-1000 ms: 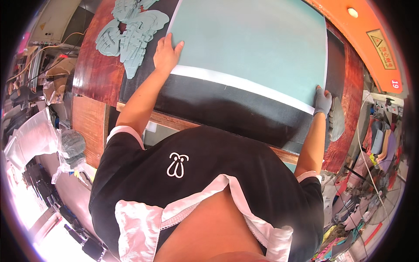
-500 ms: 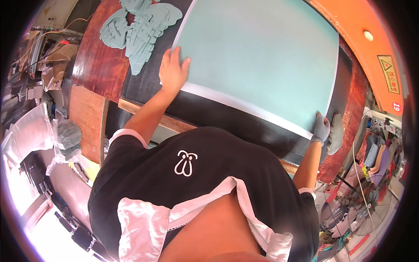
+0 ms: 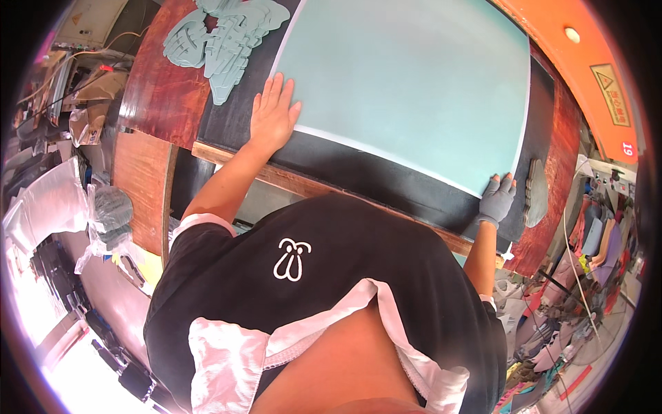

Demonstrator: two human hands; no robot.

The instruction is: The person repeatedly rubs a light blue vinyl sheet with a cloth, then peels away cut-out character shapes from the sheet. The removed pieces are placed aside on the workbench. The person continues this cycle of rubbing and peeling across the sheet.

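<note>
A large pale blue-green sheet (image 3: 407, 90) with white edges lies on a black board (image 3: 345, 165) in front of me. My left hand (image 3: 274, 114) is laid flat at the sheet's near left corner, fingers stretched out. At the near right corner rests my right hand (image 3: 498, 199) in a grey glove with bare fingertips, its fingers spread and touching the sheet's edge. Neither hand grips anything. Left of the sheet is a pile of cut blue-green pieces (image 3: 231, 45) with curved outlines. Close to my right hand stands a small stack of grey cut pieces (image 3: 536, 193).
An orange machine body (image 3: 600, 55) with a yellow warning label spans the far right. Reddish-brown boards (image 3: 162, 83) flank the black board. A wooden edge (image 3: 310, 181) runs along its near side. Coloured scraps (image 3: 600, 234) hang at right; a plastic-wrapped bundle (image 3: 110, 210) stands at left.
The sheet's near edge has moved a little away from me and shows a thinner white border. My left fingers have straightened, and my right hand has gone from holding the corner to lying flat.
</note>
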